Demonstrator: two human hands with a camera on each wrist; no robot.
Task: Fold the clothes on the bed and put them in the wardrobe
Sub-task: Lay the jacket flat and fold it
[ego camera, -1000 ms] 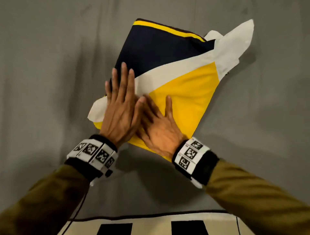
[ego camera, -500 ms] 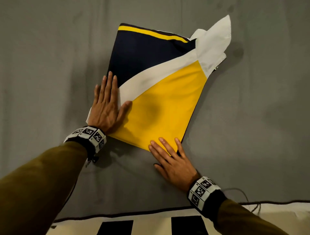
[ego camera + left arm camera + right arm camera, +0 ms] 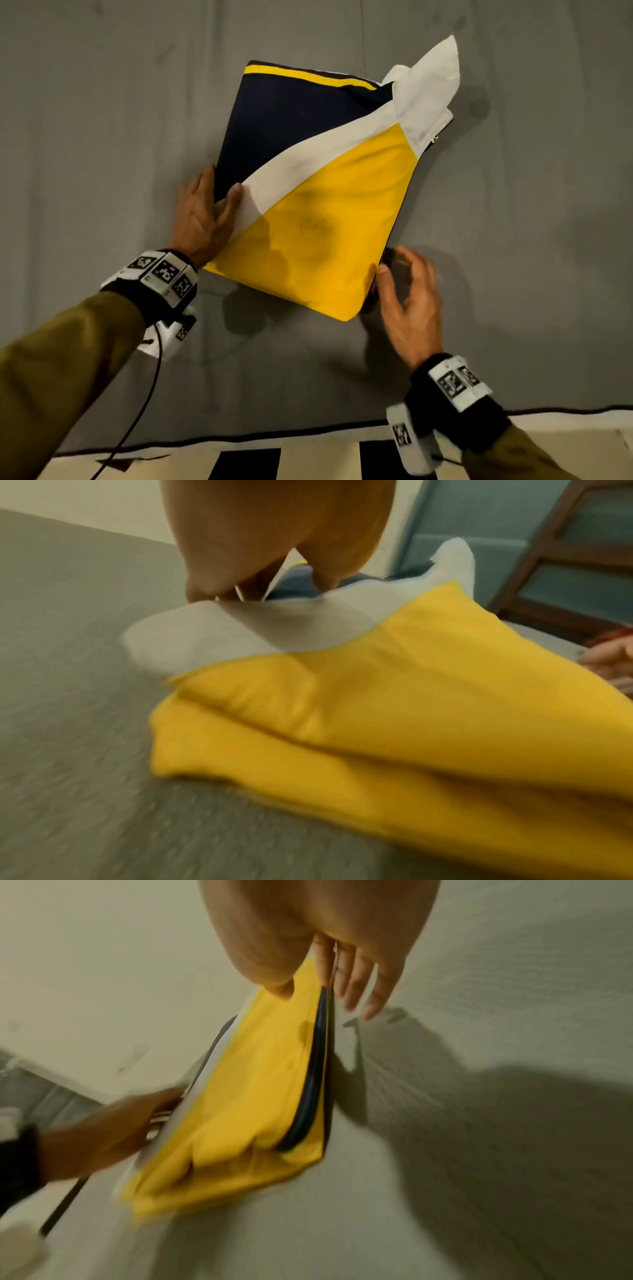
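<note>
A folded jacket (image 3: 325, 212) in yellow, white and navy lies slanted on the grey bed (image 3: 102, 137). My left hand (image 3: 209, 209) grips its left edge, the thumb lying on the white band and the fingers tucked under the navy part. My right hand (image 3: 407, 291) is at the lower right edge, its thumb touching the yellow panel and its fingers spread loosely beside the edge. The right wrist view shows the jacket (image 3: 246, 1096) raised off the sheet on that side, with the right hand's fingers (image 3: 359, 988) straight. In the blurred left wrist view the yellow folds (image 3: 411, 696) fill the frame.
The bed's near edge with dark piping (image 3: 239, 442) runs along the bottom, above a cream and black striped surface (image 3: 246, 466). A black cable (image 3: 137, 394) hangs from my left wrist. A wooden frame (image 3: 548, 561) with teal panels stands beyond the bed.
Both hands left the top of the jacket, where they pressed flat. The left now grips the left edge, the right has gone to the lower right edge, and the jacket lifts slightly.
</note>
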